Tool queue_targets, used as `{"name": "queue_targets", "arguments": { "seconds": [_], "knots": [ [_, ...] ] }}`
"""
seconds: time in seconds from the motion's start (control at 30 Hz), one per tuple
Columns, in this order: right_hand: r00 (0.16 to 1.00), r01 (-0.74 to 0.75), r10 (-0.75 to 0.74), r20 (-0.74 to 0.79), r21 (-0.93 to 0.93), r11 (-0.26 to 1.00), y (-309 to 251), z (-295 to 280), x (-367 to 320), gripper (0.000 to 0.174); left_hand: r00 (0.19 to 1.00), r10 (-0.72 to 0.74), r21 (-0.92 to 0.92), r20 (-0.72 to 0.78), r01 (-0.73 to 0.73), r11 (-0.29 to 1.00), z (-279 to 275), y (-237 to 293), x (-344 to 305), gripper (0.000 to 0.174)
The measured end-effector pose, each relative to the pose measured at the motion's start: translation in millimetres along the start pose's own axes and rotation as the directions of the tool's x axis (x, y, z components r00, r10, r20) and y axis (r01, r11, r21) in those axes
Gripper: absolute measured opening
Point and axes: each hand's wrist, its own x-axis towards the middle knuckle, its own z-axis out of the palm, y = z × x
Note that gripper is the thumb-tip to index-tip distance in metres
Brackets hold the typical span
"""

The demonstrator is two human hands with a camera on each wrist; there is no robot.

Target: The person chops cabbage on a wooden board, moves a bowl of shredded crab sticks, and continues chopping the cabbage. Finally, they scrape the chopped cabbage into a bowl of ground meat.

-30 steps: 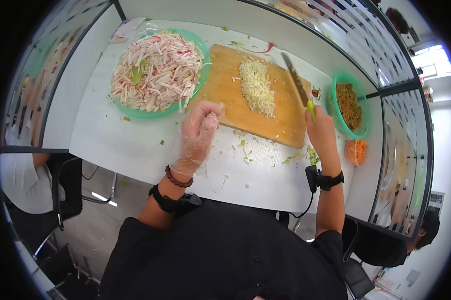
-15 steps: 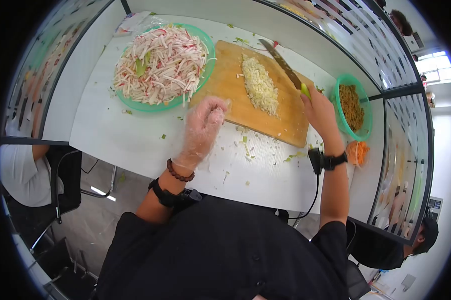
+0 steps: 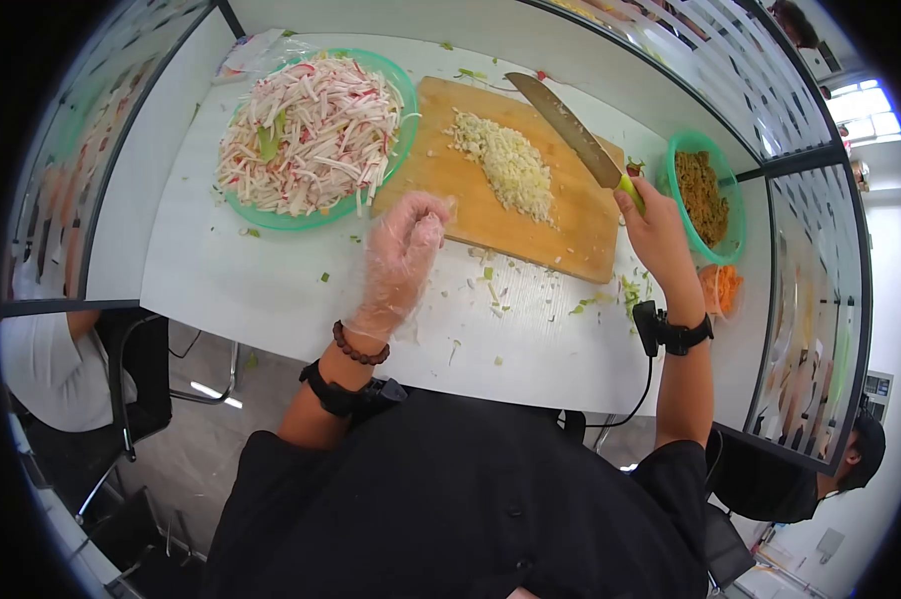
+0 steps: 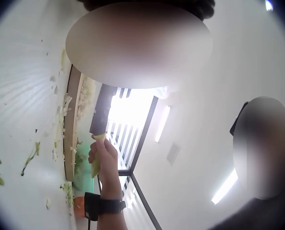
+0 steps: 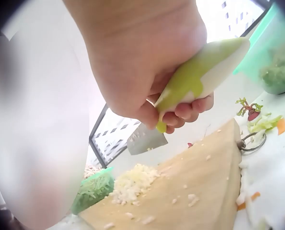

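Observation:
The right hand grips the green-and-white handle of a knife, its broad blade raised over the far right part of the wooden cutting board. In the right wrist view the fingers curl round the handle, clear of the board. Chopped pale pieces lie in a long heap on the board. At the board's near left edge the left hand, in a clear plastic glove, has its fingers curled, with nothing visible in them. The left wrist view mostly hides that hand behind a blur.
A green basin of shredded pink-and-white radish stands left. On the right are a green bowl of brown food and a bag of orange shreds. Scraps lie about the table; partitions border it.
The knife and right hand have shifted, the blade swinging leftward and turning to show its flat side. The far end of the chopped heap has spread left. The left hand has barely moved.

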Motion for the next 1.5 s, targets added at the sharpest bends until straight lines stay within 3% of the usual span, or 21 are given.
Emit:
{"name": "queue_targets", "arguments": {
  "seconds": [0.1,0.13,0.2,0.3,0.4,0.43,0.5,0.63,0.7,0.8,0.9,1.0,1.2,1.4,1.5],
  "knots": [
    [0.998,-0.046,0.044,-0.047,-0.046,0.998,1,2,-21,0.024,0.999,-0.032,0.015,0.001,0.032,0.999,-1,4,0,0.013],
    [0.980,-0.199,0.199,-0.004,-0.077,0.977,-7,3,-27,0.025,0.999,-0.046,0.025,-0.003,0.046,0.999,-3,5,-1,0.013],
    [0.984,-0.157,0.149,-0.098,-0.084,0.984,-8,17,-46,0.023,0.998,-0.057,0.014,-0.013,0.057,0.998,-2,6,-1,0.013],
    [0.983,-0.177,0.176,-0.049,-0.020,0.984,-17,39,-59,0.023,0.998,-0.059,-0.002,-0.014,0.059,0.998,2,7,-2,0.012],
    [0.973,-0.225,0.208,0.104,0.187,0.956,-29,33,-60,0.024,0.997,-0.070,0.019,0.016,0.070,0.997,3,9,-2,0.010],
    [0.921,-0.373,0.312,0.232,0.299,0.878,-23,32,-62,0.029,0.997,-0.071,0.045,0.030,0.069,0.997,1,8,-2,0.010],
    [0.886,-0.460,0.400,0.236,0.562,0.688,-31,30,-72,0.031,0.996,-0.071,0.065,0.059,0.067,0.996,1,7,-1,0.009],
    [0.830,-0.453,0.497,0.253,0.826,0.336,-33,37,-109,0.037,0.995,-0.067,0.100,0.078,0.059,0.993,4,5,-2,0.009],
    [0.800,-0.446,0.554,0.231,0.846,0.291,-28,42,-129,0.038,0.997,-0.033,0.078,0.073,0.027,0.997,8,-1,-2,0.009],
    [0.796,-0.434,0.540,0.273,0.880,0.195,-30,53,-144,0.038,0.994,0.020,0.306,0.104,-0.051,0.951,9,-3,-2,0.009],
    [0.801,-0.426,0.516,0.305,0.895,0.132,-32,63,-151,0.037,0.994,-0.045,0.311,0.098,0.013,0.950,16,8,-5,0.010],
    [0.796,-0.419,0.523,0.304,0.901,0.114,-33,68,-150,0.036,0.994,0.062,0.324,0.091,-0.089,0.942,13,2,-2,0.011],
    [0.834,-0.425,0.485,0.265,0.868,0.256,-63,86,-129,0.032,0.998,0.035,0.265,0.051,-0.048,0.963,9,3,-3,0.013],
    [0.864,-0.425,0.415,0.284,0.855,0.299,-78,91,-114,0.029,0.986,0.115,0.374,0.117,-0.151,0.915,20,15,0,0.015],
    [0.844,-0.422,0.471,0.258,0.861,0.284,-73,84,-118,0.029,0.938,0.275,0.609,0.213,-0.347,0.713,41,43,21,0.021]
  ]
}}
